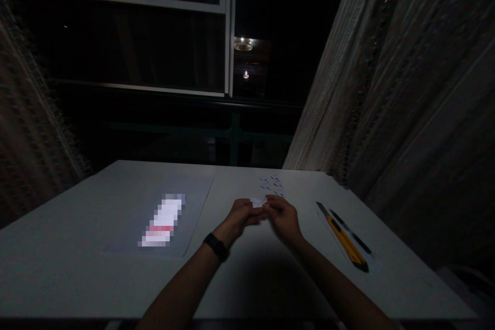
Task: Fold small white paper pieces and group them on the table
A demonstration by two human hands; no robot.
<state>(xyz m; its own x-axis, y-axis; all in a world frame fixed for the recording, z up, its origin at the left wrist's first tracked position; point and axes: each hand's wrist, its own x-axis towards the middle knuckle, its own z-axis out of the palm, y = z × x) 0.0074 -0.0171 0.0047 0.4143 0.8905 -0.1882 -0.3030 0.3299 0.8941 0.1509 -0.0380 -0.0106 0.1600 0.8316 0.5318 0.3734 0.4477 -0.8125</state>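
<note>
A small white piece of paper is held between my two hands above the middle of the white table. My left hand, with a dark band on its wrist, pinches the paper from the left. From the right, my right hand has its fingertips closed on the paper's other edge. Just beyond my hands lie several small paper pieces with dark marks, set out in rows. My right hand partly covers the nearest of them.
To the right lie a yellow utility knife and a dark pen. On the left, a lit, pixelated phone-like screen rests on a large sheet of paper. Behind the table are a window and curtains.
</note>
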